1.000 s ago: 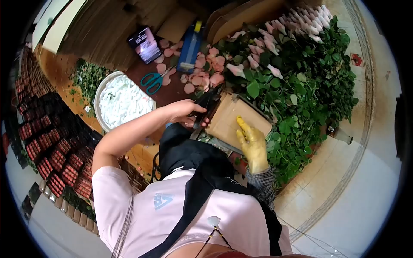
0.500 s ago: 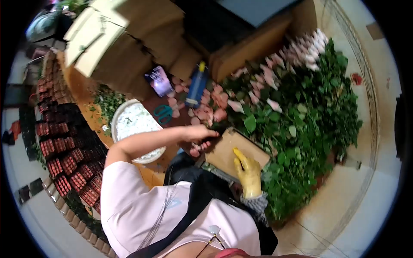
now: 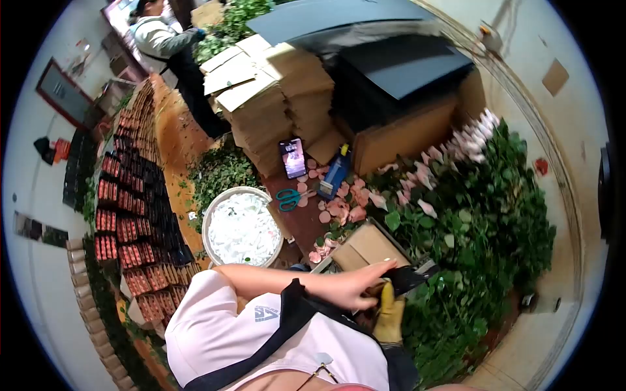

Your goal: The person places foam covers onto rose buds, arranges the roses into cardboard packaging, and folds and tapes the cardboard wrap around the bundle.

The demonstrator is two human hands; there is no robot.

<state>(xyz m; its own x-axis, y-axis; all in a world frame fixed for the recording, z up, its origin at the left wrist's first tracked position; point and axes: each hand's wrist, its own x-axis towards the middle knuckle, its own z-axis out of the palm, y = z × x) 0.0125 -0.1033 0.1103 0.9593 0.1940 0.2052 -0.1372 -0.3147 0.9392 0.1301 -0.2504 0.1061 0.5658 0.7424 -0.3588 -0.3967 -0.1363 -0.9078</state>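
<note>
My bare left hand reaches across my body, its thumb and fingers closed about a dark flat object whose kind I cannot make out. Close against it is my right hand in a yellow glove, one finger pointing up; its other fingers are partly hidden. Just beyond both hands lies a brown cardboard piece within a shallow frame. Pink-white roses with leafy green stems are heaped to the right.
A white tub of white scraps stands left. Teal scissors, a phone, a blue bottle-like object and petals lie ahead. Cardboard stacks rise behind. Another person stands far left. Packed bundles line the left floor.
My view has lifted. My left hand has moved from the cardboard's far left corner to my gloved right hand, which has come off the cardboard. The dark object now shows at the hands.
</note>
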